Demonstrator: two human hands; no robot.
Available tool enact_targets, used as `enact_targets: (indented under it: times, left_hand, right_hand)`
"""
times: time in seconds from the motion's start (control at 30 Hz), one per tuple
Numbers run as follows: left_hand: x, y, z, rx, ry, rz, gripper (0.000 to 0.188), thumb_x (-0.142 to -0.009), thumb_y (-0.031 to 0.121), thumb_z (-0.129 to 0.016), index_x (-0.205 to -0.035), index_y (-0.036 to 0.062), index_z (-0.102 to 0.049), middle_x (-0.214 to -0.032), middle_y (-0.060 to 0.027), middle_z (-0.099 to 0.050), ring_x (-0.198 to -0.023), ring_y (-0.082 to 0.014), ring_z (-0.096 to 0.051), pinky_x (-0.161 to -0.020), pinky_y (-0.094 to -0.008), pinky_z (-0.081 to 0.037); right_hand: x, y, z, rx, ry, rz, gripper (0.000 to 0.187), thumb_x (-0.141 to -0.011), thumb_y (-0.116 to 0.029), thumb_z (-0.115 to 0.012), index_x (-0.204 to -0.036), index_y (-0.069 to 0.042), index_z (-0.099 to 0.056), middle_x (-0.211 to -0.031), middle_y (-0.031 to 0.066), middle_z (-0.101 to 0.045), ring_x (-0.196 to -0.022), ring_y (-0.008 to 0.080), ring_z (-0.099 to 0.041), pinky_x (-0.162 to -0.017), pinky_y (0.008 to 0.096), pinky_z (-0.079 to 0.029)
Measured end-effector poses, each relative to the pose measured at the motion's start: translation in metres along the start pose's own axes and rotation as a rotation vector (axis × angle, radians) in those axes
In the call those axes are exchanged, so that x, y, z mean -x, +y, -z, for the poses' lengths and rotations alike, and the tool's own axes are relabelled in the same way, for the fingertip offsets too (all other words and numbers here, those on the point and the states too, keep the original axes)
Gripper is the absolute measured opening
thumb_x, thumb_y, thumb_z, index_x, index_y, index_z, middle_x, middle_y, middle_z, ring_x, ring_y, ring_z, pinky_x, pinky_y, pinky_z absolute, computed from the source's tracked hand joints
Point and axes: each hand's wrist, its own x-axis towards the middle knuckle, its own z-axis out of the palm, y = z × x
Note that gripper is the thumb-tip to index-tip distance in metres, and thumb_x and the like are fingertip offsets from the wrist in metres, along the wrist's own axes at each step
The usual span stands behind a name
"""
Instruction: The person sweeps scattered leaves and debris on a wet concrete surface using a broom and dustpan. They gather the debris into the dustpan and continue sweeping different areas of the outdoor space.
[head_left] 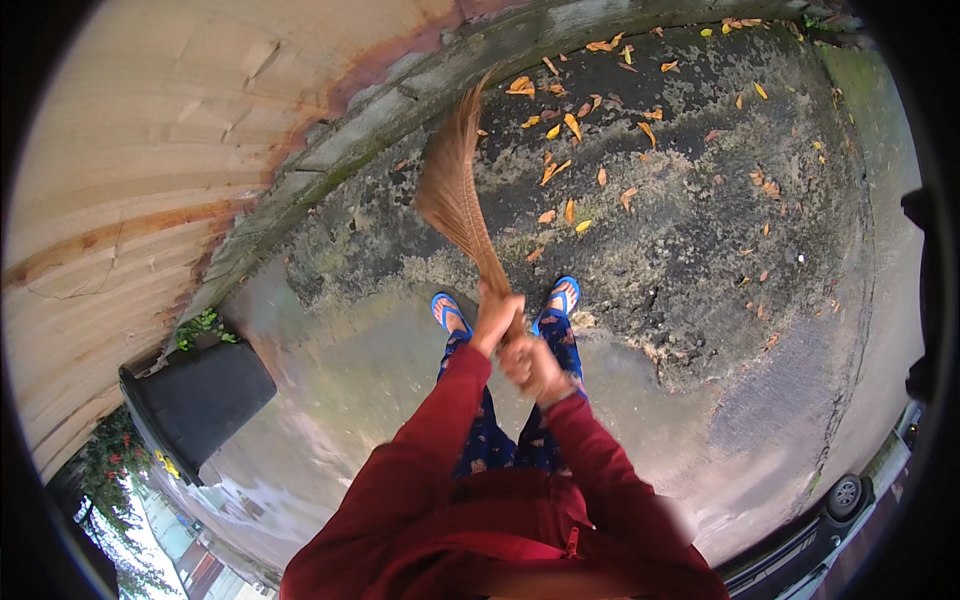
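Note:
Both my hands grip the handle of a brown broom [455, 185] made of fine straw. Its fanned bristles reach away from me, up and to the left, toward the foot of the wall. My left hand [495, 315] is wrapped round the upper stem, closer to the bristles. Just behind it my right hand [535, 366] is closed round the handle's near end, slightly blurred. Scattered yellow and orange leaves [570, 125] lie on the rough dark ground [690, 250], right of the bristles and beyond them.
A stained tan wall [160, 130] with a concrete ledge [300, 180] curves along the left. A black bin [205, 395] stands at the lower left beside green plants [205, 325]. My feet in blue flip-flops [565, 290] are on the concrete. A dark car [800, 545] is at the lower right.

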Motion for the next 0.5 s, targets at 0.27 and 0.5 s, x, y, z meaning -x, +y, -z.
enact_targets:
  times: [0.27,0.5]
  left_hand:
    - [-0.011,-0.032,-0.144,-0.155,-0.225,0.033,0.063,-0.063,0.003,-0.054,-0.116,0.0037,-0.019,-0.073,-0.0075,-0.047,-0.053,-0.0156,-0.05,-0.043,-0.029,-0.043]
    - [0.011,0.017,-0.088,-0.15,-0.268,-0.02,0.068,-0.059,0.001,-0.054,-0.116,0.009,-0.019,-0.066,-0.0081,-0.045,-0.043,-0.0173,-0.048,-0.035,-0.0298,-0.041]
  right_hand:
    - [0.074,-0.068,0.065,-0.288,-0.193,0.237,0.007,-0.073,-0.008,-0.046,-0.07,-0.009,-0.04,-0.052,-0.0038,-0.034,-0.037,0.0017,-0.03,-0.029,0.0147,-0.025]
    - [0.063,-0.035,0.019,0.034,-0.122,0.132,0.013,-0.068,-0.011,-0.05,-0.062,-0.011,-0.038,-0.051,-0.0015,-0.036,-0.039,0.0087,-0.034,-0.035,0.0221,-0.028]
